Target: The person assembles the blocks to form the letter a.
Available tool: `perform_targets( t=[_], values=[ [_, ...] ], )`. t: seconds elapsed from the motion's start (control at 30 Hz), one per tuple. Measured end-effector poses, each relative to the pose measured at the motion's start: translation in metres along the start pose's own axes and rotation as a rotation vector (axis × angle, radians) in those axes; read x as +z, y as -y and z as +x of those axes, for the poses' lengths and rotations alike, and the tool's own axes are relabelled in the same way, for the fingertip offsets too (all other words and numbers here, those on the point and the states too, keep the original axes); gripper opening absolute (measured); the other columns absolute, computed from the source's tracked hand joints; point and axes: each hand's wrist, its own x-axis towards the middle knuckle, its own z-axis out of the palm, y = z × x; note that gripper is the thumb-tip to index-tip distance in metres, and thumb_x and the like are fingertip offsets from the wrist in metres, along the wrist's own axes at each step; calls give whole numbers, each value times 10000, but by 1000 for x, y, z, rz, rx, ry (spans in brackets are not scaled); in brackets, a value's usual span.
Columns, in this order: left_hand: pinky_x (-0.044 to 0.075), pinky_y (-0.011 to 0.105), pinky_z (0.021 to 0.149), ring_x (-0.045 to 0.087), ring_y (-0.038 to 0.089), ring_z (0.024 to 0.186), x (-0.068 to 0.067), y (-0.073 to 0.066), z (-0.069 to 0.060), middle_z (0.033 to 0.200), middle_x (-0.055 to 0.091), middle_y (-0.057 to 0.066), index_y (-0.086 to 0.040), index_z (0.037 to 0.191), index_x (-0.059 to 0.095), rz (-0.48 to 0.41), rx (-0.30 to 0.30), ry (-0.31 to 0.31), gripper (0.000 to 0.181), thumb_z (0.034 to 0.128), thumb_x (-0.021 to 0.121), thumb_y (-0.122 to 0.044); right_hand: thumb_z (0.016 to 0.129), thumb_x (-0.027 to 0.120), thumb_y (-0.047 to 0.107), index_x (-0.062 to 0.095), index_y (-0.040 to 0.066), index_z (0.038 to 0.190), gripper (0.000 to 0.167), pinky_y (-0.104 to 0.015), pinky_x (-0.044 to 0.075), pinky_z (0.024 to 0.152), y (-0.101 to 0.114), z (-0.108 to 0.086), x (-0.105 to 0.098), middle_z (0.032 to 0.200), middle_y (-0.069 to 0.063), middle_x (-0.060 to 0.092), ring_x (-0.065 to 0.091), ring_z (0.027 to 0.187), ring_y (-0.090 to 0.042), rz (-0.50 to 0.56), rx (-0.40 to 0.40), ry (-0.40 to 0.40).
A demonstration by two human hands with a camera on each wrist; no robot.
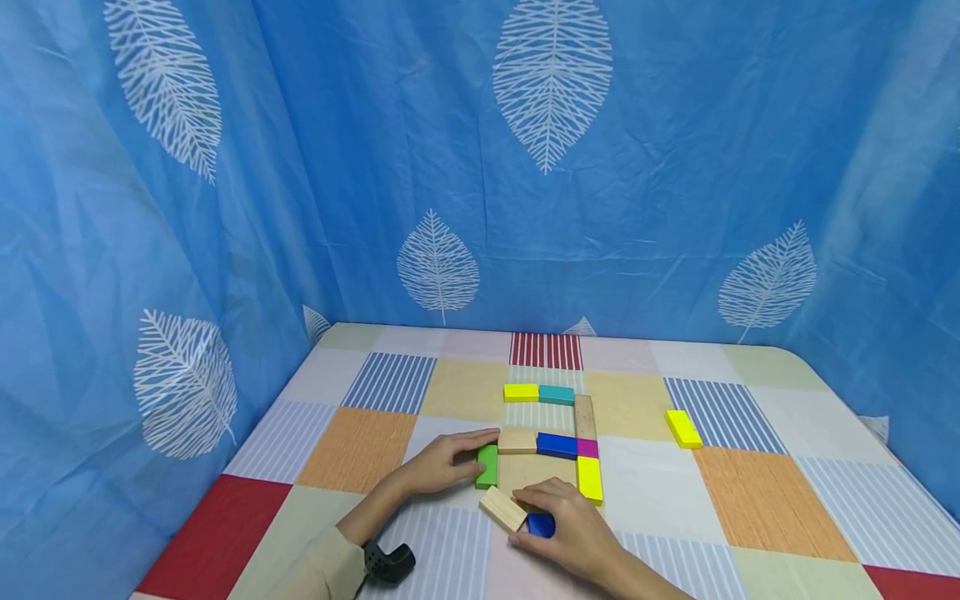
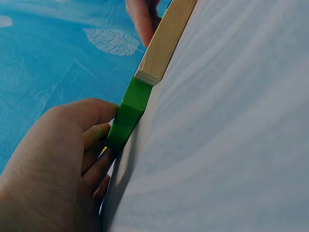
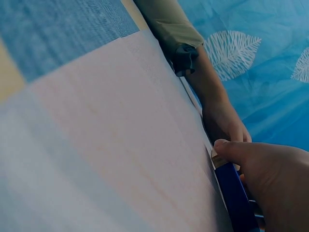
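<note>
In the head view, my left hand point(image 1: 442, 462) holds the green block point(image 1: 487, 467), the thumb at its left side and the index finger reaching past its far end. The left wrist view shows that thumb against the green block point(image 2: 128, 113). My right hand point(image 1: 566, 525) pinches a plain wooden block point(image 1: 502, 509) near its right end. This block lies slantwise, its upper left corner close to the green block's near end. Beside it, a blue block point(image 1: 541, 525) is partly hidden under the right hand; the right wrist view shows the blue block's side point(image 3: 234, 195).
Beyond the hands, a wooden block point(image 1: 517, 440), a long blue block point(image 1: 557, 445), a magenta block point(image 1: 587, 448) and a yellow block point(image 1: 589, 479) form a connected outline. Farther back are yellow point(image 1: 521, 392), teal point(image 1: 557, 395) and wooden point(image 1: 584, 416) blocks. Another yellow block point(image 1: 683, 428) lies apart rightward.
</note>
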Motion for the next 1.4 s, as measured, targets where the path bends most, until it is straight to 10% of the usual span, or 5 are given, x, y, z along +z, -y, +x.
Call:
perform_targets(
  t=[1.4],
  values=[
    [304,331,1052,347,129,1300,1,5,0,1420,392,-45,-128,1406,401,-9,2,5,516,921,554,-213,814,660,444,702,170,1069,378,-291,508,821,2,-2,0,961,133,661,587,909,-46,15,-95,-16]
  ],
)
